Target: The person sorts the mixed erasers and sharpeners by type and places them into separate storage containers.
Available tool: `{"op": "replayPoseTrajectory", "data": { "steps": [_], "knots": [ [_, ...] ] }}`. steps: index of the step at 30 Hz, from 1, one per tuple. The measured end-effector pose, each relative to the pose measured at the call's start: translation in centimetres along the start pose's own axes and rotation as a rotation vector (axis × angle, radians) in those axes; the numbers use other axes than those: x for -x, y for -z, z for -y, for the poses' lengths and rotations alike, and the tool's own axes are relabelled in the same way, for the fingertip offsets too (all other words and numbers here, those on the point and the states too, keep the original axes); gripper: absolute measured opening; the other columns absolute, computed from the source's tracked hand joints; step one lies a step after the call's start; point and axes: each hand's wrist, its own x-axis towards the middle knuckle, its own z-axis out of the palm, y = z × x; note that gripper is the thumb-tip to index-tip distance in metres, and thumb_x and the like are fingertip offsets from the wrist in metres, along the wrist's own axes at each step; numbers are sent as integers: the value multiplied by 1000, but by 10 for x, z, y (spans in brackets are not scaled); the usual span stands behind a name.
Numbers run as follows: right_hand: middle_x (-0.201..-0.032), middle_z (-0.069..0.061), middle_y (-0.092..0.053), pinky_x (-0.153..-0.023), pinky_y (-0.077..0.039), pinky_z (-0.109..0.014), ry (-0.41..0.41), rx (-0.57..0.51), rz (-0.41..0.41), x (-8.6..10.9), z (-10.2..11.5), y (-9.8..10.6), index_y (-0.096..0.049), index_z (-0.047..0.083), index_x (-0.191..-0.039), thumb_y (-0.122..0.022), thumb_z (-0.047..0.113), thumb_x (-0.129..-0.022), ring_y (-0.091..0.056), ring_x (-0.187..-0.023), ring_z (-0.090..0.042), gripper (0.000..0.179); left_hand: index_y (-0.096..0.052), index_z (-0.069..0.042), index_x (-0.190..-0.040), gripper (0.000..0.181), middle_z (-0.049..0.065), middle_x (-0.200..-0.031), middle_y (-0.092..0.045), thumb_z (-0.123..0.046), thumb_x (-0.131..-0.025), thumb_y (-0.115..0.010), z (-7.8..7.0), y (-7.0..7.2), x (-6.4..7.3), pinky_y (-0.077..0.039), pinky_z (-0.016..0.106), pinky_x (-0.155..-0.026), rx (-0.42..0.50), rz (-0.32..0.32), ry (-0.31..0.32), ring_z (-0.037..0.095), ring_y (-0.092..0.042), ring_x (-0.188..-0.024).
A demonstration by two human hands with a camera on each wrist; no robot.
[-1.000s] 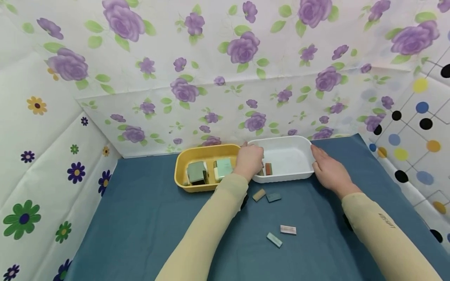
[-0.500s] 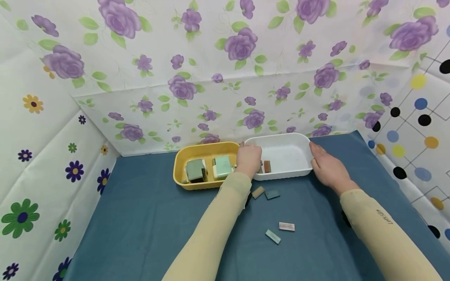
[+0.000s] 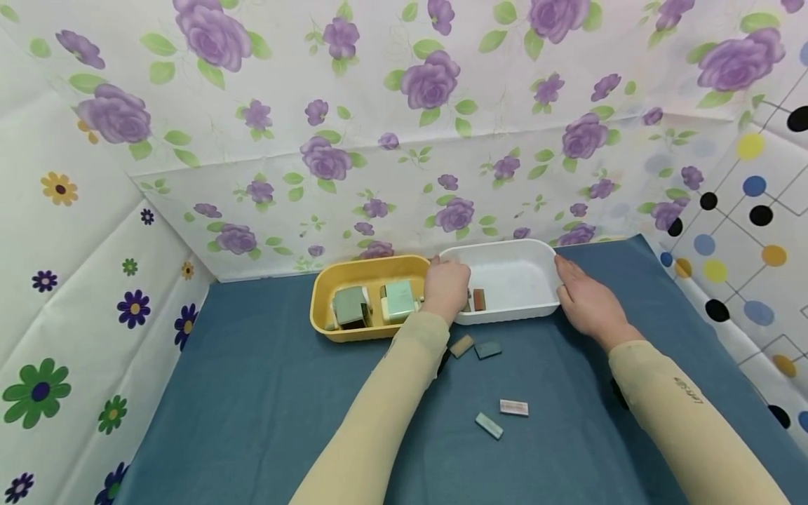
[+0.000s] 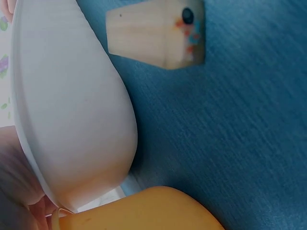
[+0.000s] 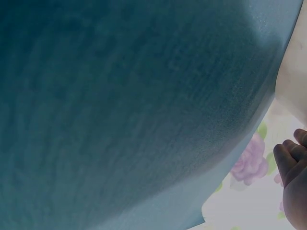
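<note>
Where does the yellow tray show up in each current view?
Head: yellow tray, just left of picture centre.
Left wrist: bottom edge, left of centre, cut off by the frame.
Right wrist: not in it.
Shared landmark: the blue cloth, seen in all three.

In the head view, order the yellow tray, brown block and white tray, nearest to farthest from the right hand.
1. White tray: directly left of the right hand.
2. Brown block: inside that tray, toward its left end.
3. Yellow tray: farthest left.
</note>
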Motion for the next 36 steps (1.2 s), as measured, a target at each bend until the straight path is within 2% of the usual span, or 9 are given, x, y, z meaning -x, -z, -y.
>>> {"op": "replayPoseTrajectory", "data": {
  "steps": [8, 16, 23, 27, 31, 36],
  "knots": [
    [-174, -27, -20, -124, -24, -65, 6, -4, -8, 0, 0, -1, -11, -1, -171, -30, 18, -114, -23, -158, -49, 62, -80, -21, -92, 11, -6, -85, -76, -14, -99, -75, 1, -2, 0, -39, 41, -122, 75, -17, 4, 15, -73, -87],
    [-173, -27, -21, -123, -25, -65, -3, -5, -2, -1, 1, -1, -10, 0, -171, -32, 18, -114, -25, -157, -49, 63, -80, -21, -90, 11, -6, -81, -76, -15, -99, -75, 1, -4, 2, -38, 40, -123, 84, -35, -5, 16, -73, -83],
    [-173, -28, -21, -123, -25, -66, 6, 9, 2, -1, -1, 1, -10, -1, -170, -33, 18, -114, -25, -157, -49, 63, -83, -21, -100, 10, -4, -90, -76, -15, -99, -75, -1, -3, 3, -37, 36, -123, -3, -90, -43, 17, -69, -100],
    [-173, -28, -19, -124, -24, -65, 12, 15, 11, -1, -2, 2, -9, -2, -170, -31, 19, -115, -23, -158, -49, 63, -83, -21, -104, 14, -4, -93, -77, -14, -102, -72, 0, -2, 6, -38, 37, -122, -22, -136, -49, 16, -69, -105],
    [-173, -28, -19, -124, -23, -64, 8, 7, 17, -1, -1, 1, -9, -2, -170, -30, 18, -114, -22, -158, -48, 63, -83, -21, -106, 20, -5, -100, -78, -27, -109, -64, 1, -1, 11, -40, 38, -121, -9, -174, -40, 16, -69, -111],
    [-174, -28, -16, -125, -20, -64, -1, -21, 38, -2, 1, 2, -6, -4, -170, -27, 19, -114, -16, -160, -48, 64, -80, -18, -120, 35, -2, -121, -75, -42, -112, -55, 4, 3, 18, -38, 39, -122, 25, -180, -29, 19, -63, -129]
  ]
}}
